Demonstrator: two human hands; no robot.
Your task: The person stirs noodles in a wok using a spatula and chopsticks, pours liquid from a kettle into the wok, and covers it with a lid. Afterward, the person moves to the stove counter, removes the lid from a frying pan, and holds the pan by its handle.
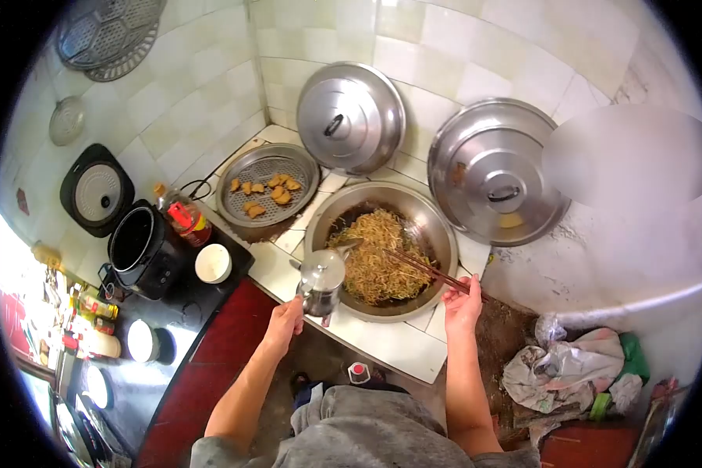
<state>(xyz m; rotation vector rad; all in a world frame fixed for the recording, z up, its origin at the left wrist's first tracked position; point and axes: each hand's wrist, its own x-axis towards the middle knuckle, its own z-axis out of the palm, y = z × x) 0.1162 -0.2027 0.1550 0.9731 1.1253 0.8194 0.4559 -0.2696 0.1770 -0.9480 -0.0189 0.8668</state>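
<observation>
My left hand [285, 321] is closed on the handle of a small metal pot with a spout [322, 282], held over the near left rim of a wide metal pan [447, 248]. Its spout points over the noodles [382, 269], a brown, shredded-looking heap with green bits. In my right hand [463, 304] is a pair of dark chopsticks [425, 267], gripped near the back end at the pan's right side. Their tips reach into the heap.
Left of the pan, a perforated tray [232, 204] holds several fried pieces. Two large lids [351, 117] lean on the tiled wall. A rice cooker [140, 249], red-labelled bottle [186, 217] and white bowl [213, 264] stand left; crumpled bags [565, 370] lie right.
</observation>
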